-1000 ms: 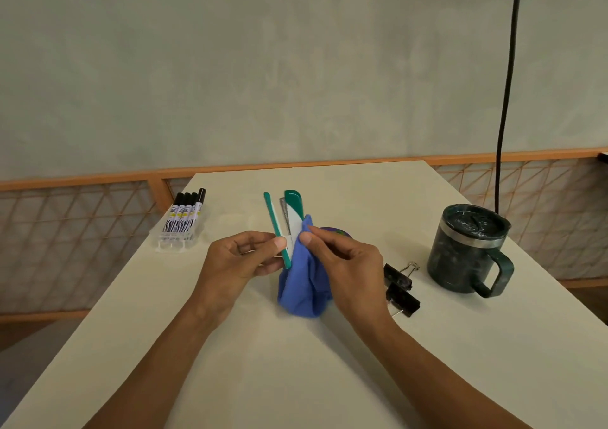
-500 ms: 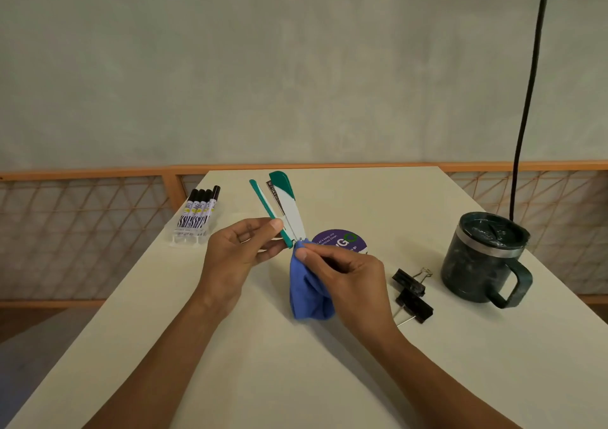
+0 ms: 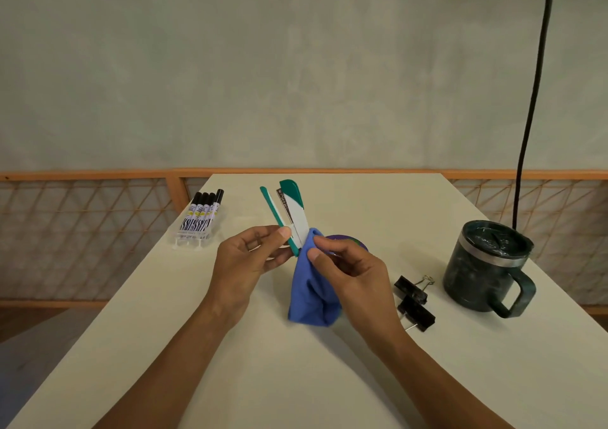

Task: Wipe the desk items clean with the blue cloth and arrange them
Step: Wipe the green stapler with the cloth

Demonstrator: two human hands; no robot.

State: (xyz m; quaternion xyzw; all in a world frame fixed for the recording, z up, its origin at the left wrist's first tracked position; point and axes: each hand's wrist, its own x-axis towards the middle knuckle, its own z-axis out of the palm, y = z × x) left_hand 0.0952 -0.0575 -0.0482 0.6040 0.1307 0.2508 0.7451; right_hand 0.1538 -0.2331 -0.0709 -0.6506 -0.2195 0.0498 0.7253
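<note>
A green and white stapler (image 3: 293, 211), swung open into two arms, stands upright above the table's middle. My left hand (image 3: 245, 261) pinches its hinge end between thumb and fingers. My right hand (image 3: 353, 272) grips the blue cloth (image 3: 312, 292) and presses it against the stapler's lower end; the cloth hangs down to the table. A round purple disc (image 3: 348, 240) lies behind my right hand, mostly hidden.
A clear pack of several black-capped markers (image 3: 200, 219) lies at the far left. Two black binder clips (image 3: 414, 300) lie right of my right hand. A dark lidded mug (image 3: 487, 265) stands at the right. A black cable (image 3: 533, 99) hangs behind it. The cream table (image 3: 296, 379) has an orange lattice rail beyond.
The cloth in my right hand slid down the stapler from its upper arm to the hinge end, baring the white arm. My left hand kept its hold.
</note>
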